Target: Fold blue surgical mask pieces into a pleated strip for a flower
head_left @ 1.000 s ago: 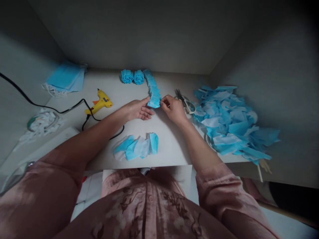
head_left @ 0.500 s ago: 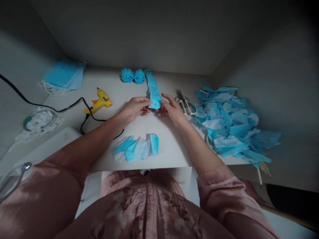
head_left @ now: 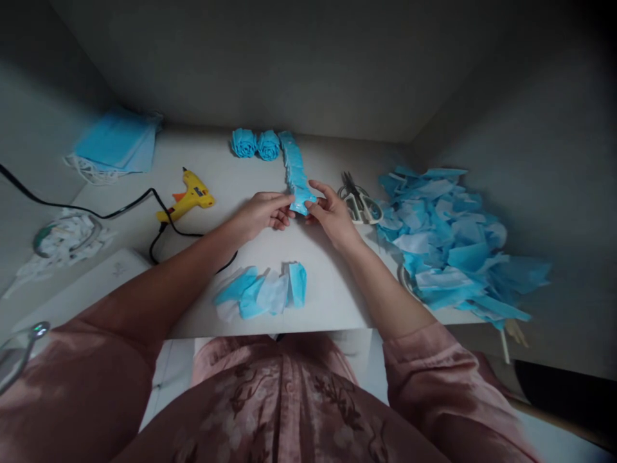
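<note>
A long blue strip of gathered fabric pieces (head_left: 294, 167) stretches from the back of the table toward me. Its near end is pinched at the left corner by my left hand (head_left: 266, 211), thumb on top and fingers curled beneath. My right hand (head_left: 331, 211) grips the right side of that same end, with the thumb pressed on it. Beyond the strip's left side sit two blue fabric rosettes (head_left: 244, 143), side by side. Several loose blue and white fabric pieces (head_left: 270, 290) lie in a row near the front edge.
A yellow glue gun (head_left: 187, 196) with a black cord lies left. Scissors (head_left: 357, 200) rest right of my hands, beside a big heap of blue and white scraps (head_left: 448, 238). Face masks (head_left: 118, 141) are stacked back left; a bundle of white straps (head_left: 65, 238) lies nearer.
My right thumb and fingers have closed onto the strip's near end, which now spreads wider between my hands. The view has shifted slightly.
</note>
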The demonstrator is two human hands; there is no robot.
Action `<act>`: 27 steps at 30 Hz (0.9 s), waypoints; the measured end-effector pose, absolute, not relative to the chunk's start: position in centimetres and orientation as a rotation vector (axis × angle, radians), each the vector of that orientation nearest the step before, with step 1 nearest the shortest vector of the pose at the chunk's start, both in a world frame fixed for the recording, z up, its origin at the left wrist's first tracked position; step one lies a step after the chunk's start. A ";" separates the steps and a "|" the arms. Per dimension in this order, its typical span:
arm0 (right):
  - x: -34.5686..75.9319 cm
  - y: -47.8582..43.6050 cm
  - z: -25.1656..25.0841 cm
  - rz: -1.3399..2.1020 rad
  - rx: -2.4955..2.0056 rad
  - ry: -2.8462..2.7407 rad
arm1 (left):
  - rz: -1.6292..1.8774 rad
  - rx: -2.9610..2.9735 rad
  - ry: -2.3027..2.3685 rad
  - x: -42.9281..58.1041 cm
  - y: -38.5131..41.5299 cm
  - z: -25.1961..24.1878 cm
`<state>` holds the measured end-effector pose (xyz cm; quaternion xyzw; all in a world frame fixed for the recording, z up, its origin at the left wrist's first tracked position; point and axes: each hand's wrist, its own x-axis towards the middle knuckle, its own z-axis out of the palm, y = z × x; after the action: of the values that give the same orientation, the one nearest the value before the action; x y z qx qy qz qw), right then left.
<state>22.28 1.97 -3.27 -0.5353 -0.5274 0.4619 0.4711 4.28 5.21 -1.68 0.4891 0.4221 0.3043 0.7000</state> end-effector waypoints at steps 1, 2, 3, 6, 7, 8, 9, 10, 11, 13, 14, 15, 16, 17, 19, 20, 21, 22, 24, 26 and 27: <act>22.3 2.0 -3.3 1.145 -1.297 -1.283 | 0.678 1.099 0.933 4.3 5.2 -1.7; 22.3 2.0 -3.4 1.160 -1.286 -1.273 | 0.682 1.103 0.929 4.2 5.2 -1.7; 22.3 2.0 -3.5 1.176 -1.277 -1.261 | 0.689 1.100 0.932 4.2 5.2 -1.7; 22.4 2.1 -3.8 1.243 -1.239 -1.199 | 0.706 1.092 0.953 4.3 5.1 -1.7; 22.4 2.1 -3.9 1.265 -1.219 -1.164 | 0.710 1.091 0.961 4.3 5.1 -1.7; 22.4 2.2 -4.0 1.287 -1.197 -1.126 | 0.715 1.091 0.966 4.4 5.0 -1.7; 22.4 2.2 -4.0 1.302 -1.181 -1.088 | 0.716 1.091 0.969 4.4 5.0 -1.7; 22.4 2.2 -4.1 1.313 -1.170 -1.061 | 0.717 1.092 0.971 4.4 5.0 -1.7; 22.4 2.2 -4.1 1.321 -1.165 -1.047 | 0.717 1.096 0.974 4.4 5.0 -1.7; 22.4 2.1 -4.0 1.329 -1.159 -1.059 | 0.709 1.114 0.982 4.5 5.0 -1.8; 22.3 2.1 -4.0 1.329 -1.153 -1.075 | 0.705 1.127 0.986 4.5 5.1 -1.9; 22.3 2.0 -4.0 1.330 -1.145 -1.091 | 0.701 1.139 0.990 4.5 5.1 -2.0; 22.3 2.0 -4.1 1.330 -1.137 -1.099 | 0.699 1.151 0.992 4.5 5.1 -2.0; 22.3 2.1 -4.1 1.329 -1.130 -1.097 | 0.698 1.161 0.991 4.5 5.1 -2.1; 22.3 2.2 -4.2 1.337 -1.121 -1.076 | 0.695 1.171 0.986 4.5 5.2 -2.2; 22.3 2.2 -4.3 1.341 -1.121 -1.058 | 0.694 1.173 0.982 4.5 5.2 -2.3; 22.4 2.3 -4.3 1.346 -1.124 -1.039 | 0.692 1.173 0.979 4.5 5.2 -2.3; 22.4 2.4 -4.3 1.351 -1.130 -1.019 | 0.691 1.171 0.976 4.4 5.2 -2.4; 22.6 2.5 -4.3 1.354 -1.149 -0.983 | 0.693 1.168 0.973 4.4 5.2 -2.5; 22.9 2.6 -4.3 1.343 -1.171 -0.968 | 0.696 1.171 0.975 4.4 5.3 -2.5; 23.0 2.6 -4.3 1.332 -1.180 -0.975 | 0.695 1.178 0.977 4.4 5.3 -2.6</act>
<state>23.01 2.61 -4.28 -0.4940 -0.4079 0.5573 0.5281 4.39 5.28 -2.59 0.5220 0.4328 0.3078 0.6674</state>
